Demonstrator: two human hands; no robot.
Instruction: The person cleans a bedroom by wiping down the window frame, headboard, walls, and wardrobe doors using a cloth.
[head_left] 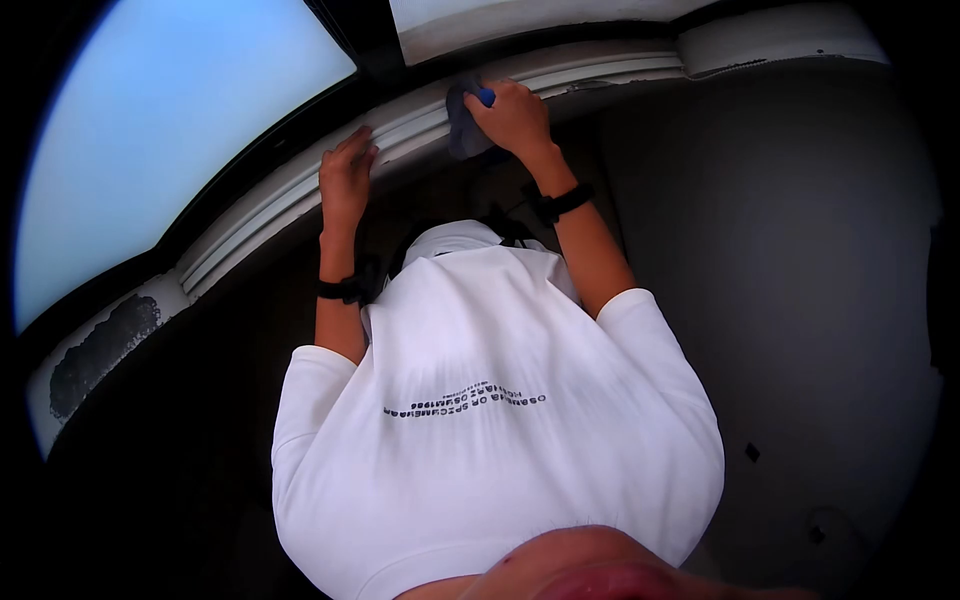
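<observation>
A crumpled grey-blue cloth (pixel 463 125) is in my right hand (pixel 512 115), its fingers closed round it. Bright blue shows beside the thumb; whether it belongs to the cloth I cannot tell. The cloth lies against the white grooved window track (pixel 415 128) and hangs over its near edge. To the left, my left hand (pixel 346 180) rests at the same track, fingers stretched forward and slightly bent, holding nothing that I can see.
Beyond the track stands a dark window frame (pixel 375 50) with a bright pane (pixel 190 130) at left. The ledge at far left has a dark worn patch (pixel 105 350). A grey surface (pixel 780 250) spreads out on the right. Black bands circle both wrists.
</observation>
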